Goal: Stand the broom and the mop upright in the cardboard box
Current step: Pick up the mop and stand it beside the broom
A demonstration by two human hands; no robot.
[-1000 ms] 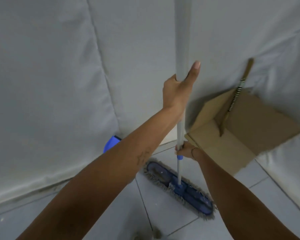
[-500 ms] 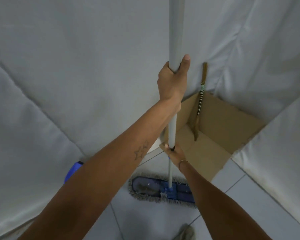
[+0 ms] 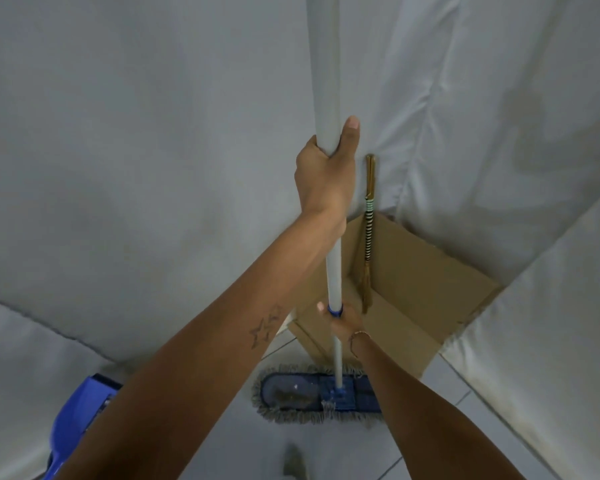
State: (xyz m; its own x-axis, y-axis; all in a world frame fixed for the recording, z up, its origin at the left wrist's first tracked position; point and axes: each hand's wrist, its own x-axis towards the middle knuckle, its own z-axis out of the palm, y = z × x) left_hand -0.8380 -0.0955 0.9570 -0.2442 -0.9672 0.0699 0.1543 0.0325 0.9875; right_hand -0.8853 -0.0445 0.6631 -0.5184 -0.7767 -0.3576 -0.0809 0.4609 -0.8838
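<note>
**What the view cuts off or hides**

The mop handle (image 3: 323, 64) runs out past the top edge, so its upper end is unseen. The right forearm covers the right end of the mop head (image 3: 312, 393). The left hand (image 3: 323, 181) and the handle hide part of the cardboard box (image 3: 413, 282), and the box wall hides where the broom (image 3: 368, 237) bristles end. A blue object (image 3: 80, 417) is cut by the left arm; what it is cannot be told. A blurred dark shape (image 3: 293, 462) sits at the bottom edge.

Soft, even light; wide-angle bending at edges.
</note>
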